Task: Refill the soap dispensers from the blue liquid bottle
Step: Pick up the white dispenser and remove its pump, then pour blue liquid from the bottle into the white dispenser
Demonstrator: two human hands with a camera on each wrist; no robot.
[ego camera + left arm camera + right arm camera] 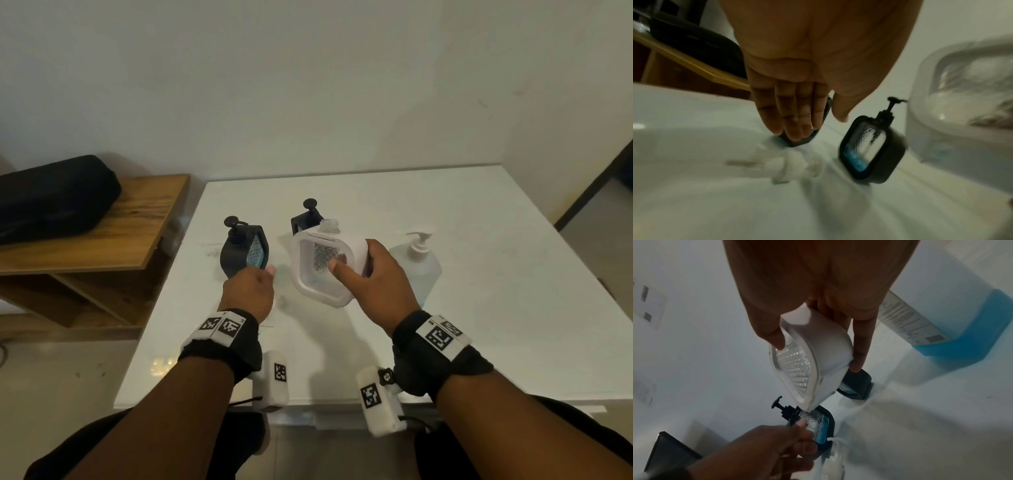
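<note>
Right hand [373, 274] pinches the open-necked white dispenser [322, 267], tilted; residue could spill onto the desk [479, 274]. Left hand [248, 291], fingers straight together, could tip the black dispenser [245, 250].

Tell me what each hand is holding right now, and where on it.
The right hand grips the white dispenser across its body, thumb on the clear front. The left hand only touches the near black dispenser low down.

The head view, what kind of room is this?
Probably a plain room at home or a work room: a white table against a bare wall, a wooden side shelf, and soap dispensers being refilled.
</note>
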